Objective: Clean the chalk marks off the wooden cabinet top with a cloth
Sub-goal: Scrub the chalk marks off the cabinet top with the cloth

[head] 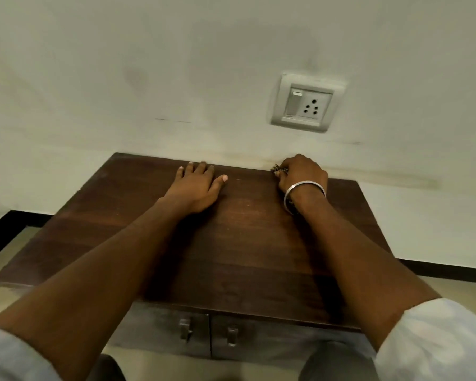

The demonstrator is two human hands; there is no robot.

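At the cabinet top's (pixel 231 243) far edge | I see left hand (pixel 195 185) flat, fingers spread, holding nothing | right hand (pixel 302 174) fisted around a bunched cloth (pixel 279 169).

The left hand (pixel 197 185) lies flat, fingers spread, on the dark wooden cabinet top (pixel 248 243) near its back edge. The right hand (pixel 302 174), wearing a metal bangle (pixel 304 188), is closed around a bunched dark cloth (pixel 279 169) at the wall (pixel 176 64), below a switch socket (pixel 307 103).
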